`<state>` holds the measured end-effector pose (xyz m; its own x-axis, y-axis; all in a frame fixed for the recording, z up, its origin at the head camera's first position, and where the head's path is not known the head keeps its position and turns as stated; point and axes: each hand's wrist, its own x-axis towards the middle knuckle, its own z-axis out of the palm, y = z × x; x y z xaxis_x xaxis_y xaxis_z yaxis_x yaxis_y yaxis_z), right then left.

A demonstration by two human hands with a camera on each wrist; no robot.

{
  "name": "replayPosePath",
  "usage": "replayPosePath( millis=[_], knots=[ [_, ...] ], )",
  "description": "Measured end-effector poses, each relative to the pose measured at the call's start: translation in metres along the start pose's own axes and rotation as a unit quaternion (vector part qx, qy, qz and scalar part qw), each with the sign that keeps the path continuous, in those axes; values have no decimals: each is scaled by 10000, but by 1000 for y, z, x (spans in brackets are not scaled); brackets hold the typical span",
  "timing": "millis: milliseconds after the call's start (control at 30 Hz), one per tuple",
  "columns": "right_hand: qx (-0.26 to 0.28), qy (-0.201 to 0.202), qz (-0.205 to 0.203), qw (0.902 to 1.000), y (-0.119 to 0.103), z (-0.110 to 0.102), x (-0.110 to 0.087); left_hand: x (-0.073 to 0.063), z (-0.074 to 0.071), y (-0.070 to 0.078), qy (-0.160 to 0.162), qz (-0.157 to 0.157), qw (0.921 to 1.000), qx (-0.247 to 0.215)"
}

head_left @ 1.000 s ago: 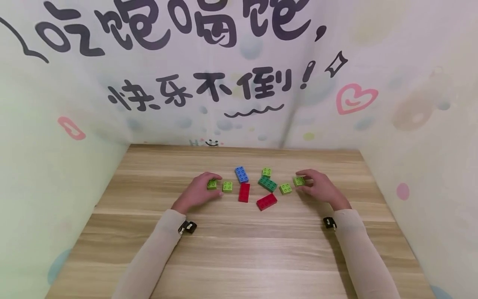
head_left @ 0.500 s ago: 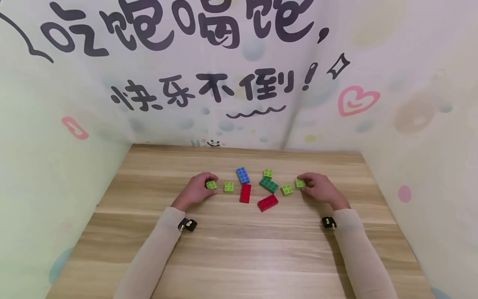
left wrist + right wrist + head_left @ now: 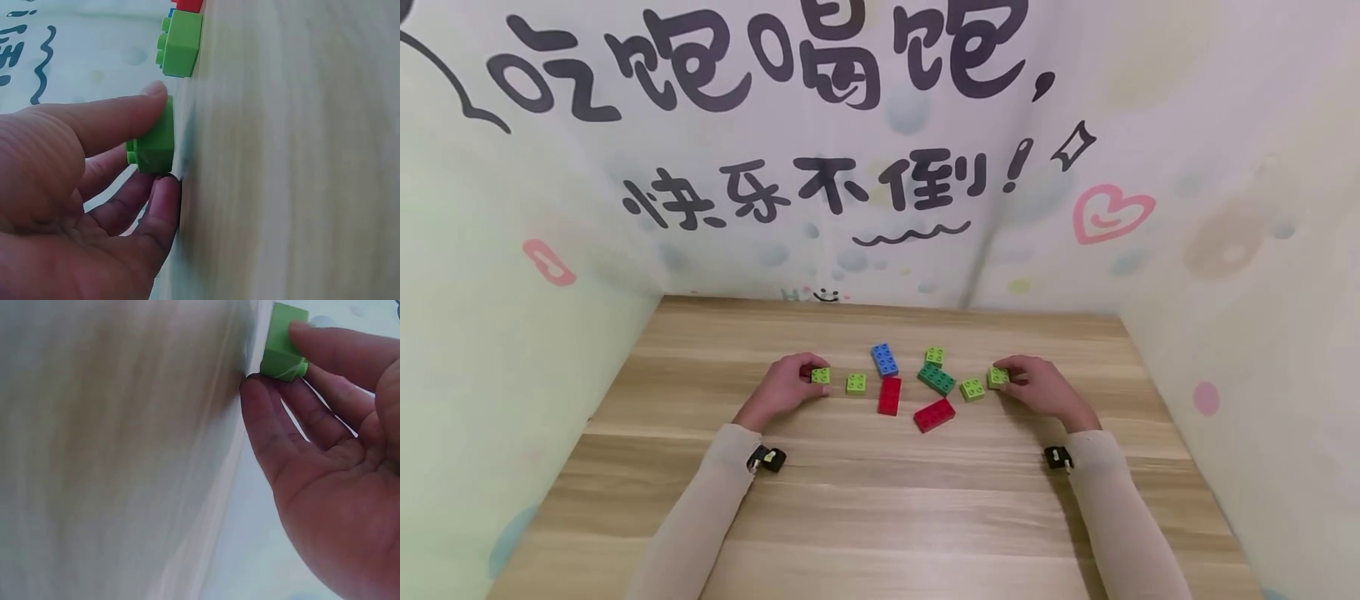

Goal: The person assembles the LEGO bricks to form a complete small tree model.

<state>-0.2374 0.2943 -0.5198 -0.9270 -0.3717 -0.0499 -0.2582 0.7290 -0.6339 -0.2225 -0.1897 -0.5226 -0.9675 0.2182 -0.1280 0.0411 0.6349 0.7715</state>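
Note:
My left hand [image 3: 784, 387] pinches a light green toy building brick [image 3: 821, 377] between thumb and fingers at the left end of the group. In the left wrist view the thumb lies along one side of this brick [image 3: 157, 145], low over the tabletop. A second light green brick [image 3: 856, 383] stands just to its right. On the other side, my right hand [image 3: 1043, 387] holds another light green brick [image 3: 997, 378] by its sides, with a similar brick [image 3: 973, 389] close to its left. The right wrist view shows the thumb against the held brick [image 3: 282, 347].
Between the hands lie a blue brick [image 3: 884, 359], a red brick [image 3: 890, 396], a second red brick [image 3: 935, 415], a dark green brick [image 3: 937, 379] and a small light green brick [image 3: 935, 356]. The wooden table [image 3: 880, 517] meets printed walls at the back and sides.
Fingers of both hands have closed in on the outer light green bricks. The left one has turned slightly and shifted a little left, away from its neighbour. The head view has tilted slightly.

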Motion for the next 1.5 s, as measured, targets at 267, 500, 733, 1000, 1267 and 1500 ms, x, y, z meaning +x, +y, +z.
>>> replayPosePath(
  millis=[267,500,733,1000,1267,1500],
  knots=[
    [136,135,-37,9998,-3,2,-5,-7,-3,0,2,68,9996,-275],
    [443,197,-105,9988,-11,8,-11,-23,-1,7,29,81,9993,-352],
    [484,170,-75,9987,-20,11,-15,-34,3,17,-57,180,9987,-464],
    [595,128,-257,9978,-33,15,-19,-43,16,26,-211,437,9961,-731],
    [573,184,-521,9968,-49,24,-26,-48,41,40,-499,665,9942,-682],
    [617,199,-942,9934,-64,33,-32,-50,57,47,-783,792,9920,-600]
  ],
)
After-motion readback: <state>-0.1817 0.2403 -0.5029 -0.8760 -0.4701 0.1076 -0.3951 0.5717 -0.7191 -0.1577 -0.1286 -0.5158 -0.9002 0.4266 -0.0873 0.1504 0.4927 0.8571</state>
